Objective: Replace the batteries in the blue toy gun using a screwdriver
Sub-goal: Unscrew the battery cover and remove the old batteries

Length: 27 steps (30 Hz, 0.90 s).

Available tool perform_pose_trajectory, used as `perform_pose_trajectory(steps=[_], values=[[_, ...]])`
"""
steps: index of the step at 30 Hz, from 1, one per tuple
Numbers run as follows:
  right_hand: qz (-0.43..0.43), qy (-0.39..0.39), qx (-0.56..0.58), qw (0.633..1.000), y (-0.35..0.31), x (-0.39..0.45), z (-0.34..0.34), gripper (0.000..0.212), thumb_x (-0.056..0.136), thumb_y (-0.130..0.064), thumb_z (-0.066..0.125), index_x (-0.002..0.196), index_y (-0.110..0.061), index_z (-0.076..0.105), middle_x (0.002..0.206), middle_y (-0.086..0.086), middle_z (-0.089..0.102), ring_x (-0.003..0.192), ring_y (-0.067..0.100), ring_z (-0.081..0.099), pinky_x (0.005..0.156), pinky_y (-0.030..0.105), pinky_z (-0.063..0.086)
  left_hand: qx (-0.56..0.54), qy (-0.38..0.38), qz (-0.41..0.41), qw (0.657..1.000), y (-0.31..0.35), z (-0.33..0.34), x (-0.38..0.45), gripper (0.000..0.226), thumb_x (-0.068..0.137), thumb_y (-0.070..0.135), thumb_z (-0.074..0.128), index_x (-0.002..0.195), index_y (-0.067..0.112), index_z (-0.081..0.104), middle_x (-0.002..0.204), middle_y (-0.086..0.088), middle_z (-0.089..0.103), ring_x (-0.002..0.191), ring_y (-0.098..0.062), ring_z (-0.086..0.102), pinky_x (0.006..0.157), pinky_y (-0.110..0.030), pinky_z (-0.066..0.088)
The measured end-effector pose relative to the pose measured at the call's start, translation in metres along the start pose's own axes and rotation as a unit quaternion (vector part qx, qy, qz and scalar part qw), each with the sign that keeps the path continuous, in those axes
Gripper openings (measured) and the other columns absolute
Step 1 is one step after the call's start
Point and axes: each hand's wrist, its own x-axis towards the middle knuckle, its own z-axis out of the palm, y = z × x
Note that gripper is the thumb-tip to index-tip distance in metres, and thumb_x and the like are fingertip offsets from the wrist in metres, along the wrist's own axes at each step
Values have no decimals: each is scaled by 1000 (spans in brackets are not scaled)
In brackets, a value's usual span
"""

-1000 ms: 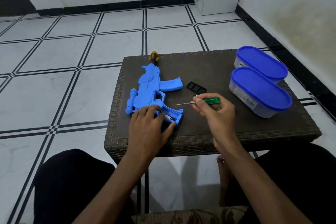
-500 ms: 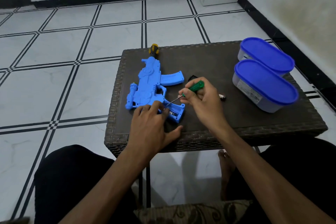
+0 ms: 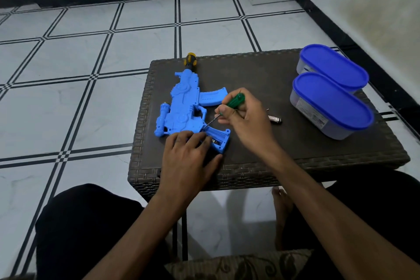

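Partly hidden: the rear of the gun point(image 3: 181, 109) lies under the left hand point(image 3: 188, 159), so the near end of the open battery bay point(image 3: 217, 137) cannot be inspected. Something metallic shows inside the bay, too small to tell whether it is a battery or a contact. A small cylindrical item point(image 3: 275, 119), possibly a battery, lies on the desk point(image 3: 295, 154) just beyond the right hand point(image 3: 243, 118), its near end covered by that hand. The desk's right edge runs close to the frame border. Both forearms are cut off at the bottom, as is a patterned cushion point(image 3: 238, 266).

Left hand: palm down, fingers point(image 3: 197, 138) pressed flat and close together on the gun's grip area, thumb splayed out toward the bay's near corner.

Right hand: fingers curled round the green handle of the screwdriver point(image 3: 234, 101), thumb and forefinger pinching it low down. The shaft slants down and left, its tip at the bay's far edge; contact with a screw cannot be confirmed.

The gun lies flat on the desk's left half, muzzle pointing away. Two blue-lidded tubs point(image 3: 331, 104) stand side by side at the right, well apart from the gun.
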Motion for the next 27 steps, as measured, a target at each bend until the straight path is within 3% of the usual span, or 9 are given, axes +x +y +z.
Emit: perform_pose_trajectory(steps=[3,7,9,13,16,21,27], values=[[-7,4,1,1000,-2,0,-1,8,93,-9,64,95,-11,56,91,14,70,88,21,72,75,33,61,-52,21,-34,998,0,-1,-3,40,84,49,59,109,20,72,113,1,65,103,-26,56,89,-40,42],[-9,11,4,1000,-3,0,-3,7,94,-9,63,96,-8,57,91,16,69,87,22,72,75,33,61,-154,46,-200,966,-11,-6,2,51,85,45,57,131,22,59,129,-3,53,121,-26,44,101,-38,36],[-9,18,1,1000,-2,-1,-4,7,94,-8,63,97,-7,57,90,15,70,86,22,72,75,33,60,-185,12,-273,944,-20,-6,10,69,83,46,60,144,20,40,140,-6,41,132,-26,33,108,-41,33],[-10,20,-10,1000,-3,-2,-2,8,94,-9,63,98,-5,57,92,15,70,85,21,72,76,34,61,-199,-96,-345,912,-24,-4,35,104,78,60,64,153,12,11,155,-13,20,145,-32,15,117,-48,21],[-10,19,-13,1000,-4,-2,-1,9,94,-9,63,98,-4,57,92,14,69,85,20,72,75,33,61,-203,-156,-368,894,-21,0,46,118,73,57,72,154,12,-2,159,-15,7,147,-33,2,120,-46,9],[-6,15,-11,1000,-4,2,-2,7,93,-9,64,95,-6,58,90,15,69,86,20,72,75,36,61,-211,-222,-380,873,-27,-2,56,124,72,52,76,153,13,-8,161,-13,-7,148,-33,-8,121,-46,1],[-11,9,-9,1000,-6,7,-1,7,93,-10,64,94,-7,57,87,13,68,87,21,72,72,36,61,-201,-283,-355,868,-35,-10,62,129,69,52,79,153,19,-13,161,-8,-15,148,-31,-11,120,-49,4]])
